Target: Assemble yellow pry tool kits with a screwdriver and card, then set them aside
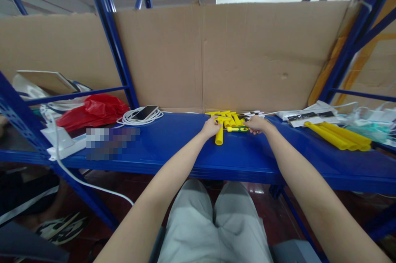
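My left hand is closed on a yellow tube, whose open round end points toward me over the blue shelf. Just right of it lies a heap of short yellow tube pieces. In front of the heap rests a small tool with a yellow and green handle. At the right end of that handle is my right hand, fingers curled; what they pinch, if anything, is hidden. Behind the heap are several thin white and dark pieces, too small to name.
Long yellow tubes lie at the right beside a white packet. Leftward sit a phone on a coiled white cable, a red plastic bag and a white power strip. Cardboard walls the back between blue posts.
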`<state>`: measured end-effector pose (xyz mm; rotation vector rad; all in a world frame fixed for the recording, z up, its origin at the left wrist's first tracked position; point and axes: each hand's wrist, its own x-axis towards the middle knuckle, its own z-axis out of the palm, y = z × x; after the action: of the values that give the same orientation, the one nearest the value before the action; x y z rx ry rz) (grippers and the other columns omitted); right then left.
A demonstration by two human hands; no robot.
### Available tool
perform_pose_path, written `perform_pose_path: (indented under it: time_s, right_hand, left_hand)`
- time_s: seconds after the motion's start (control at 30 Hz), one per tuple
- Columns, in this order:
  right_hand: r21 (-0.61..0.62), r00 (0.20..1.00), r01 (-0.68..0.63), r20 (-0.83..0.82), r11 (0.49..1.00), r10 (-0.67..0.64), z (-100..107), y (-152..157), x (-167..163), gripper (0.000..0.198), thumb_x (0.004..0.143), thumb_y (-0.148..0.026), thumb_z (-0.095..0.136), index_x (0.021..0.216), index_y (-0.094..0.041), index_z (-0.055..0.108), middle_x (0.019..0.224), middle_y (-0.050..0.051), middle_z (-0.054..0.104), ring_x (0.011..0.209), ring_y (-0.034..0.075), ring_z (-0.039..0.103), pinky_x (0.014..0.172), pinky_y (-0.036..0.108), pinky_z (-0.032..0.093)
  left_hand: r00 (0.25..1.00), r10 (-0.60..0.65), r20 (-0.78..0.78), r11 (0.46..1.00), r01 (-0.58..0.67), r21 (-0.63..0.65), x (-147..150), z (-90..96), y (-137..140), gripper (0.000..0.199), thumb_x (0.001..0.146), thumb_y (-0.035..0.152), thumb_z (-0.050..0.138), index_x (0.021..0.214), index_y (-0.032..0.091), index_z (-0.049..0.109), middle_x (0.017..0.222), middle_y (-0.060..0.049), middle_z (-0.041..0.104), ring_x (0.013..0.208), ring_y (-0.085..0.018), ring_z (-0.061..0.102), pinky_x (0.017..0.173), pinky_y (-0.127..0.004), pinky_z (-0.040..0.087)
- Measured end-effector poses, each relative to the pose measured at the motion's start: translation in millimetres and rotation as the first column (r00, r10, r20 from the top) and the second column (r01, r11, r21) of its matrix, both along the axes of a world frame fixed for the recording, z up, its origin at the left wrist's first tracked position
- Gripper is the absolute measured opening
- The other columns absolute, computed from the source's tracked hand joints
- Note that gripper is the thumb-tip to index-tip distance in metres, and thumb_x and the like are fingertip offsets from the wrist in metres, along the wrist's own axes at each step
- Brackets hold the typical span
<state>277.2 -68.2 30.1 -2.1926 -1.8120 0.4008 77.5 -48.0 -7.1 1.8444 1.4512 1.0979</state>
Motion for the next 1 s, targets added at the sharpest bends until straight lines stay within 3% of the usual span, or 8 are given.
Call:
perform_pose_path:
  time_s: [0.23,0.4,0.63,0.87,1.0]
  right_hand:
    - [-0.01,0.999,0.001,-0.042,1.0,-0.001,-4,4,5,0.036,0.094,-0.029,0.048,0.069,-0.009,0.066,0.044,0.002,0.054,0.036,0.008,0.049,0.041,0.019,0.041]
    - [-0.01,0.998,0.007,-0.057,1.0,-0.007,-4,3,5,0.035,0.094,-0.026,0.048,0.067,-0.01,0.063,0.046,0.001,0.055,0.036,0.008,0.049,0.042,0.02,0.041]
    - [-0.006,0.998,0.026,-0.062,1.0,-0.026,-4,2,4,0.032,0.093,-0.027,0.05,0.069,-0.01,0.063,0.05,0.002,0.059,0.036,0.008,0.05,0.044,0.02,0.043]
    - [0.027,0.996,0.071,-0.048,0.997,-0.069,-12,11,15,0.029,0.091,-0.027,0.05,0.073,-0.01,0.066,0.055,0.005,0.064,0.04,0.011,0.055,0.046,0.022,0.046]
    - [0.141,0.986,0.133,0.077,0.981,-0.145,-10,16,30,0.026,0.087,-0.027,0.053,0.085,-0.009,0.072,0.07,0.015,0.071,0.071,0.024,0.07,0.065,0.029,0.053]
  left_hand:
    - [0.985,0.058,-0.161,0.969,-0.016,0.245,-4,2.8,-5,0.037,0.083,0.007,0.053,0.116,0.015,0.069,0.112,-0.011,0.071,0.11,-0.023,0.063,0.101,-0.034,0.045]
    - [0.984,0.036,-0.174,0.957,0.016,0.291,-4,8.3,-9,0.032,0.084,0.008,0.052,0.106,0.018,0.073,0.115,-0.007,0.071,0.111,-0.021,0.062,0.105,-0.034,0.043]
    - [0.952,-0.054,-0.303,0.925,0.162,0.344,-5,15.1,-17,0.031,0.087,0.01,0.049,0.103,0.02,0.075,0.115,-0.006,0.072,0.112,-0.021,0.063,0.104,-0.034,0.044]
    - [0.814,-0.112,-0.57,0.888,0.34,0.31,-4,21.4,-28,0.03,0.085,0.01,0.05,0.103,0.018,0.072,0.117,-0.011,0.069,0.117,-0.026,0.06,0.104,-0.04,0.042]
    - [0.754,-0.138,-0.642,0.854,0.419,0.309,-1,24.9,-26,0.027,0.082,0.008,0.05,0.097,0.017,0.071,0.111,-0.013,0.069,0.113,-0.027,0.06,0.102,-0.04,0.043]
